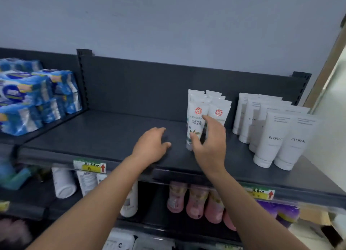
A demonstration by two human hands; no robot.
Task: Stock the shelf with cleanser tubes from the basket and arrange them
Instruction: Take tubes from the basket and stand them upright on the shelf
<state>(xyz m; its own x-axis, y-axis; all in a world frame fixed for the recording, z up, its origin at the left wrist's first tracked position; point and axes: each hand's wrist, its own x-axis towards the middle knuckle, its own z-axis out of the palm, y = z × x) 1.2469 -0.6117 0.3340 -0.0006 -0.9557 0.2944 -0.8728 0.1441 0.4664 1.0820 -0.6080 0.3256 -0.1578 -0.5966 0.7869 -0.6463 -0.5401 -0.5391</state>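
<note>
From the head camera, a person reaches both bare arms onto a dark shelf, where a small cluster of cleanser tubes stands cap-down right of centre. The right hand is spread open around the front tube, thumb low on its left side and a fingertip near its middle; whether the fingers actually press it or only frame it cannot be told. The left hand rests palm-down on bare shelf just left of the tubes, loosely open and holding nothing. A block of taller white FLORAL tubes stands close by to the right, and blue tissue packs fill the far left. The basket is not in view. The risk here appears to be toppling: the narrow tubes balance on their caps close together, so a sideways nudge of the front one could knock over those behind.
</note>
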